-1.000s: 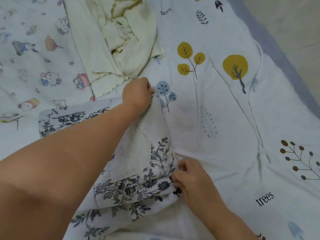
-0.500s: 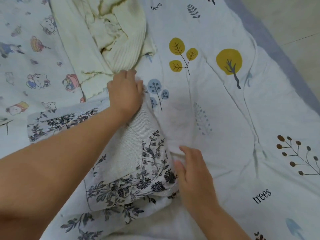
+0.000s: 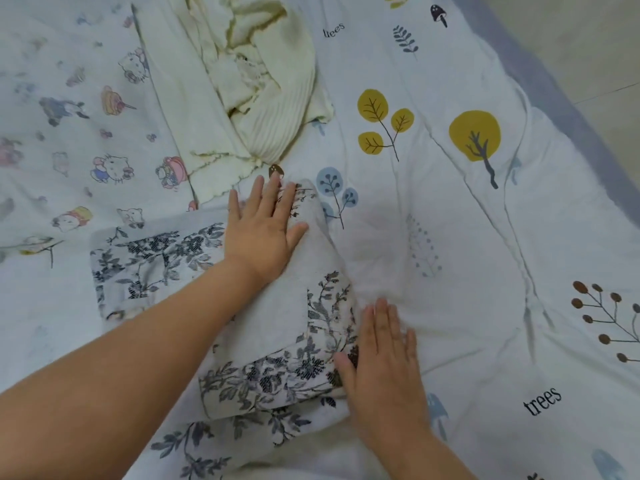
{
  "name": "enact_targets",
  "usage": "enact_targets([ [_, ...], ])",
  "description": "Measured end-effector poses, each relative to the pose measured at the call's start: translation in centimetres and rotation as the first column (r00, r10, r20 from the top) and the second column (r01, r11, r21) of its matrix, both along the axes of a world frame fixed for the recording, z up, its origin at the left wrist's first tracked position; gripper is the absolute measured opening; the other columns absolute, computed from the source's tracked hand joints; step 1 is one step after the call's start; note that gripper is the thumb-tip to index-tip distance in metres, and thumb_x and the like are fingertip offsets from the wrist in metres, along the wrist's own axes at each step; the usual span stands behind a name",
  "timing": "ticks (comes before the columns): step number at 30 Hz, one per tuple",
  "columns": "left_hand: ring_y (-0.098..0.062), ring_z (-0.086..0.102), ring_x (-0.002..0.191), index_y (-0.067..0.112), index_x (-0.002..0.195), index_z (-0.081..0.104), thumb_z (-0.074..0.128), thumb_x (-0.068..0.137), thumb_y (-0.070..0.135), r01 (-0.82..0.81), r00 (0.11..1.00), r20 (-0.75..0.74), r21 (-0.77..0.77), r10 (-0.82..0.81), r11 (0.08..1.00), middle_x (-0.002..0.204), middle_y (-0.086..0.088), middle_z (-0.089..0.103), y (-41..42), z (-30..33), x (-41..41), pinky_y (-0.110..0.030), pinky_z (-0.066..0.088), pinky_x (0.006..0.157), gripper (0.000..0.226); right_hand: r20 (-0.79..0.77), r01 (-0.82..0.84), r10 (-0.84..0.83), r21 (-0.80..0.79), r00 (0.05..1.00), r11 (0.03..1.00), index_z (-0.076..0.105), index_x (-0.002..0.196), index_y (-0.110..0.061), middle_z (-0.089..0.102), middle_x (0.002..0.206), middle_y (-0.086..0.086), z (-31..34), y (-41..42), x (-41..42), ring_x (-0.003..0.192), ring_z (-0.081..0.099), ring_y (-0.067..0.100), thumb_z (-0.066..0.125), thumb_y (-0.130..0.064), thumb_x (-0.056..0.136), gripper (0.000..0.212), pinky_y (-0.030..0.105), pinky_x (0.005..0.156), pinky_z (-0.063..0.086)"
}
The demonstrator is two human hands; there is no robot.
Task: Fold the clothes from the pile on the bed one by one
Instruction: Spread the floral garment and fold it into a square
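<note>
far left: cartoon-print sheet (image 3: 69,140) with cat and bear figures, covering the left part of the bed. just right of it, top centre, a cream ribbed garment (image 3: 263,98) lies crumpled, with wavy olive-edged trim, its lower edge just beside the fingertips of the left hand.

centre: floral garment (image 3: 277,327), white with dark blue-grey flower print, lies partly folded on the bed. one folded flap runs from upper centre down to lower centre; another section (image 3: 152,258) sticks out flat to the left, under the left forearm. more of the same print spreads at the bottom edge of the view.

left hand (image 3: 265,230) lies flat on the top end of the folded flap, fingers straight and slightly spread, palm down, pressing the fabric. holds nothing.

right hand (image 3: 381,362) lies flat, palm down, fingers straight and together, at the right edge of the folded flap. thumb side touches the floral cloth, the other fingers rest on the bed cover. nothing gripped.

right: tree-print bed cover (image 3: 467,237), white with yellow trees, blue sprigs, brown berry twigs and the word "trees"; wrinkled near the right hand. far right top: grey border of the cover (image 3: 540,81), then pale floor (image 3: 588,36).
</note>
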State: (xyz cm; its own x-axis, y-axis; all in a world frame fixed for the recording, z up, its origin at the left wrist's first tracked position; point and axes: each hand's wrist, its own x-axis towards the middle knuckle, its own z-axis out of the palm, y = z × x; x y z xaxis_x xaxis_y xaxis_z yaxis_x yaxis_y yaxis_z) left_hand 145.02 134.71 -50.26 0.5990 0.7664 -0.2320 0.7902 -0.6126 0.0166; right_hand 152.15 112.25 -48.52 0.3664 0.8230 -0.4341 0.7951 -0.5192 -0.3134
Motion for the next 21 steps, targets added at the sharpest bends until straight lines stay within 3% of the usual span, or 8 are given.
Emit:
enact_targets([
  [3, -0.02, -0.013, 0.143, 0.026, 0.148, -0.004, 0.006, 0.095, 0.058, -0.022, 0.991, 0.13, 0.086, 0.011, 0.996, 0.156, -0.001, -0.009, -3.8, 1.8, -2.3, -0.042, -0.019, 0.11, 0.063, 0.082, 0.024, -0.043, 0.218, 0.996, 0.976, 0.031, 0.143, -0.008, 0.032, 0.147, 0.019, 1.9, 2.6, -1.2, 0.136, 0.027, 0.034, 0.034, -0.041, 0.088, 0.064, 0.053, 0.106, 0.027],
  [5, -0.025, -0.004, 0.144, 0.025, 0.149, 0.004, 0.008, 0.095, 0.058, -0.017, 0.993, 0.117, 0.09, 0.006, 0.996, 0.156, -0.004, 0.0, -6.4, 1.9, -5.2, -0.043, -0.015, 0.113, 0.064, 0.113, -0.082, 0.057, 0.235, 0.992, 0.969, 0.047, 0.135, -0.012, 0.043, 0.142, 0.016, 2.0, 4.6, -1.9, 0.131, 0.04, 0.034, 0.057, -0.038, 0.081, 0.061, 0.058, 0.098, 0.033],
  [7, -0.029, 0.005, 0.143, 0.022, 0.149, 0.016, 0.008, 0.093, 0.058, -0.052, 0.998, 0.045, 0.03, 0.05, 0.998, 0.156, -0.006, 0.009, -7.8, 1.4, -9.1, -0.051, -0.003, 0.114, 0.066, 0.133, -0.186, 0.172, 0.098, 0.976, 0.978, 0.031, 0.146, -0.024, 0.01, 0.156, 0.009, 0.8, 5.5, -2.3, 0.143, 0.009, 0.032, 0.055, -0.044, 0.085, 0.067, 0.059, 0.108, 0.011],
  [9, -0.029, 0.004, 0.143, 0.02, 0.147, 0.015, 0.0, 0.09, 0.062, -0.131, 0.991, -0.024, -0.055, 0.13, 0.99, 0.155, -0.007, 0.008, -8.1, 0.6, -12.7, -0.054, 0.01, 0.114, 0.073, 0.127, -0.256, 0.254, 0.0, 0.959, 0.967, -0.01, 0.147, -0.033, -0.042, 0.141, -0.002, -1.1, 5.5, -2.3, 0.129, -0.041, 0.026, 0.026, -0.05, 0.096, 0.065, 0.052, 0.105, -0.022],
  [10, -0.029, 0.0, 0.143, 0.02, 0.147, 0.011, -0.005, 0.087, 0.065, -0.166, 0.986, -0.039, -0.077, 0.164, 0.983, 0.156, -0.007, 0.005, -7.9, 0.3, -13.9, -0.052, 0.011, 0.115, 0.076, 0.125, -0.259, 0.26, -0.019, 0.958, 0.966, -0.021, 0.142, -0.034, -0.05, 0.133, -0.005, -1.8, 5.2, -2.3, 0.122, -0.049, 0.024, 0.019, -0.05, 0.097, 0.062, 0.049, 0.102, -0.027],
  [15, -0.028, -0.023, 0.14, 0.032, 0.143, -0.013, -0.018, 0.08, 0.068, -0.201, 0.979, -0.054, -0.069, 0.197, 0.977, 0.155, -0.006, -0.017, -7.9, 0.3, -14.3, -0.045, -0.009, 0.115, 0.073, 0.127, -0.154, 0.148, 0.042, 0.981, 0.987, -0.014, 0.147, -0.023, -0.027, 0.152, 0.003, -0.6, 5.5, -2.4, 0.141, -0.024, 0.021, 0.023, -0.044, 0.097, 0.066, 0.04, 0.111, -0.013],
  [18, -0.037, -0.014, 0.142, 0.03, 0.149, -0.001, 0.001, 0.089, 0.068, -0.22, 0.974, 0.035, -0.088, 0.224, 0.972, 0.156, -0.01, -0.009, -9.4, 1.2, -13.3, -0.052, -0.007, 0.111, 0.071, 0.153, -0.136, 0.108, 0.189, 0.982, 0.972, -0.031, 0.136, -0.027, -0.042, 0.142, -0.004, 0.5, 7.7, -1.6, 0.132, -0.037, 0.013, 0.016, -0.043, 0.094, 0.064, 0.041, 0.11, -0.016],
  [21, -0.038, -0.023, 0.139, 0.036, 0.146, -0.008, -0.004, 0.086, 0.071, -0.196, 0.977, 0.058, -0.121, 0.204, 0.973, 0.155, -0.009, -0.014, -11.0, 0.6, -13.6, -0.051, -0.013, 0.11, 0.07, 0.15, -0.161, 0.136, 0.167, 0.979, 0.973, -0.036, 0.135, -0.029, -0.046, 0.141, -0.004, 0.4, 11.8, -0.2, 0.133, -0.038, 0.011, 0.014, -0.045, 0.095, 0.066, 0.042, 0.111, -0.017],
])
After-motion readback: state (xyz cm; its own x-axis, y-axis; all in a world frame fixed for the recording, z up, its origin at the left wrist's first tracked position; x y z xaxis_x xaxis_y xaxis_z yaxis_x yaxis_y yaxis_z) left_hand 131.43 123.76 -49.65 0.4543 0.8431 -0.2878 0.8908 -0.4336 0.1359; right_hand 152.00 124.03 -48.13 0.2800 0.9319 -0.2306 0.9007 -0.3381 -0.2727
